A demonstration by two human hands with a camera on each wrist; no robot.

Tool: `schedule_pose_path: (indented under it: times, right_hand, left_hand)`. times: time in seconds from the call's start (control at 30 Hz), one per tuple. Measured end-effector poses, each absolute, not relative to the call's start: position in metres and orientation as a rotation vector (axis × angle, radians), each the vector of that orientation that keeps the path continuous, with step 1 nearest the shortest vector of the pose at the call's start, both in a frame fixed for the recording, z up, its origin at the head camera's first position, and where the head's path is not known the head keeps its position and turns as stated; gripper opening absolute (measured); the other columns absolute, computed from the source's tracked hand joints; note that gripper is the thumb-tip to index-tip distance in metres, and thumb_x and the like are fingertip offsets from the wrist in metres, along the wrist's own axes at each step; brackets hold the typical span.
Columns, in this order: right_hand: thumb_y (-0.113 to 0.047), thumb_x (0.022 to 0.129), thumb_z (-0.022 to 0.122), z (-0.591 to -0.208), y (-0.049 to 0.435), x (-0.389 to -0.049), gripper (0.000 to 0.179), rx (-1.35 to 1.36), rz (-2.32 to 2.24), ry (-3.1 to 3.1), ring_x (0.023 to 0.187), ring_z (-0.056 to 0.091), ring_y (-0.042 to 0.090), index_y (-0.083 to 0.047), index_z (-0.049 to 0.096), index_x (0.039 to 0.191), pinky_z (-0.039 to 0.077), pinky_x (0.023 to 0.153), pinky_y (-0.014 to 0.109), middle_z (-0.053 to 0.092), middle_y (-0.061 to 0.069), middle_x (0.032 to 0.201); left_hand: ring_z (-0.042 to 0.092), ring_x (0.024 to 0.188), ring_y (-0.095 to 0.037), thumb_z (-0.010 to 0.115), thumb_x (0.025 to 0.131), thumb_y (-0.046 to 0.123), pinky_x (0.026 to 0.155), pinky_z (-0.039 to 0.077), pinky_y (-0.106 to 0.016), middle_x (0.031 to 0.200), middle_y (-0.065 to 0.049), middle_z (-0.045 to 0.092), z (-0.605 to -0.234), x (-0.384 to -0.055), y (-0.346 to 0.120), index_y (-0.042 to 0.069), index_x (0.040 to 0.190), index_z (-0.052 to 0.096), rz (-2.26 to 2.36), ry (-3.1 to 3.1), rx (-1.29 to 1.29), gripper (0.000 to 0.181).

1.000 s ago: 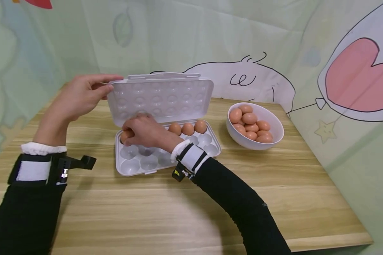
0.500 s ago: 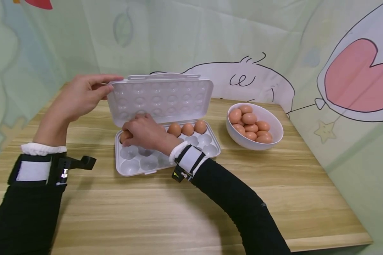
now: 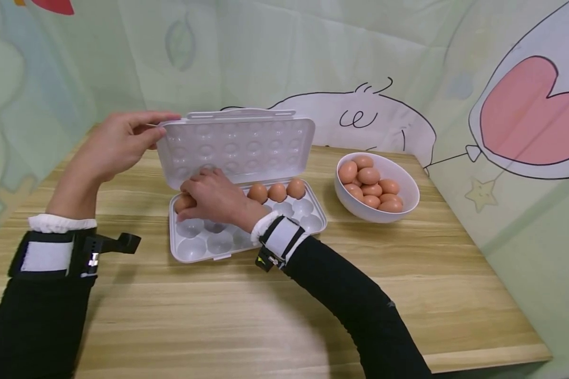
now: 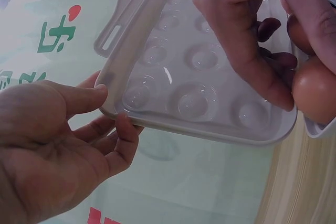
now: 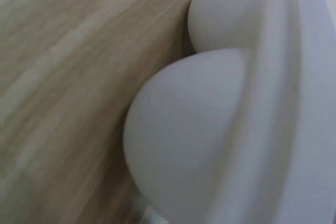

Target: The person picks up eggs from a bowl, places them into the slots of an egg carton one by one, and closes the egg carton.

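My left hand (image 3: 120,142) pinches the upper left corner of the raised, translucent lid (image 3: 237,145) of an egg box. The left wrist view shows thumb and fingers on that lid's (image 4: 202,85) edge. My right hand (image 3: 218,197) reaches over the back row of the white egg tray (image 3: 192,247), its fingers and thumb around a brown egg (image 3: 184,203) in the far left cup. A second egg (image 4: 299,35) sits beside it under the hand, mostly covered. Three more eggs (image 3: 277,192) stand towards the right end of that row. The front cups in sight hold nothing.
A white bowl (image 3: 360,210) with several brown eggs (image 3: 371,189) stands right of the tray on the wooden table (image 3: 265,316). A printed cloth backdrop (image 3: 275,52) hangs behind. The right wrist view shows the tray's rounded underside (image 5: 184,135) close up.
The right hand's thumb has slid slightly down and off the leftmost egg's front, so more of the egg shows. The left hand keeps the lid raised; the whole view shifts slightly left.
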State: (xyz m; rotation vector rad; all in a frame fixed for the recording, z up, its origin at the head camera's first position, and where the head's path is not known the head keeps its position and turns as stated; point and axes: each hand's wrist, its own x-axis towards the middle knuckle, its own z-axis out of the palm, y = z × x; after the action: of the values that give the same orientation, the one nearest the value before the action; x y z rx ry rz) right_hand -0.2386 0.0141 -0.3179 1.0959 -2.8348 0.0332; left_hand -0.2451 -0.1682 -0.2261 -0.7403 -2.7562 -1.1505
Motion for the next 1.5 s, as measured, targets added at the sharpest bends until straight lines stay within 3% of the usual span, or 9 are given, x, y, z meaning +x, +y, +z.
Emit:
schedule_pose_path:
  times: [0.17,0.37,0.67,0.87,1.13,1.33,1.5]
  right_hand:
    - [-0.067,0.081,0.053,-0.312,0.024,-0.234,0.058,1.073,0.032,-2.779,0.108,0.045,0.012,-0.024,0.061,0.118,0.027,0.099,0.028,0.056,-0.011,0.108]
    - [-0.058,0.086,0.054,-0.283,0.063,-0.222,0.055,1.072,0.129,-2.844,0.121,0.041,0.014,-0.021,0.057,0.126,0.027,0.101,0.030,0.055,-0.008,0.124]
    - [-0.041,0.088,0.061,-0.243,0.164,-0.206,0.049,1.016,0.290,-2.878,0.119,0.045,0.019,-0.011,0.057,0.126,0.032,0.099,0.032,0.056,0.000,0.124]
    - [-0.045,0.088,0.061,-0.225,0.235,-0.203,0.058,0.717,0.330,-3.012,0.125,0.040,0.023,-0.011,0.051,0.133,0.031,0.102,0.038,0.050,0.004,0.132]
    - [-0.034,0.087,0.064,-0.231,0.309,-0.205,0.064,0.391,0.382,-3.121,0.133,0.028,0.026,-0.015,0.038,0.142,0.026,0.105,0.045,0.035,0.006,0.145]
    - [-0.034,0.084,0.070,-0.247,0.333,-0.213,0.075,0.270,0.403,-3.136,0.132,0.031,0.028,-0.016,0.032,0.146,0.027,0.104,0.048,0.036,0.008,0.145]
    - [-0.039,0.085,0.067,-0.263,0.333,-0.221,0.069,0.236,0.340,-3.135,0.127,0.038,0.027,-0.019,0.037,0.143,0.032,0.101,0.047,0.041,0.006,0.141]
  left_hand:
    - [0.053,0.099,-0.027,0.041,0.100,0.029,0.068,0.044,-0.021,0.123,-0.013,0.053,-0.227,-0.246,-0.168,0.026,0.137,0.049,-1.158,-2.756,-0.740,0.038]
    - [0.053,0.095,-0.024,0.043,0.099,0.029,0.069,0.044,-0.019,0.120,-0.012,0.054,-0.228,-0.248,-0.168,0.027,0.136,0.050,-1.160,-2.763,-0.729,0.037]
    - [0.057,0.094,-0.017,0.046,0.099,0.028,0.071,0.044,-0.015,0.121,-0.012,0.055,-0.229,-0.250,-0.171,0.027,0.135,0.051,-1.196,-2.775,-0.714,0.037]
    - [0.056,0.092,-0.013,0.046,0.099,0.027,0.071,0.044,-0.013,0.121,-0.013,0.054,-0.231,-0.253,-0.172,0.026,0.135,0.051,-1.214,-2.756,-0.731,0.037]
    - [0.054,0.092,-0.013,0.046,0.099,0.023,0.071,0.043,-0.011,0.122,-0.013,0.053,-0.234,-0.255,-0.177,0.024,0.135,0.051,-1.231,-2.733,-0.749,0.037]
    - [0.054,0.091,-0.010,0.047,0.098,0.022,0.070,0.043,-0.010,0.122,-0.006,0.053,-0.237,-0.257,-0.184,0.023,0.135,0.051,-1.270,-2.725,-0.748,0.037]
    - [0.054,0.088,-0.005,0.048,0.098,0.022,0.070,0.042,-0.009,0.118,0.003,0.054,-0.237,-0.256,-0.197,0.022,0.135,0.052,-1.312,-2.712,-0.736,0.037]
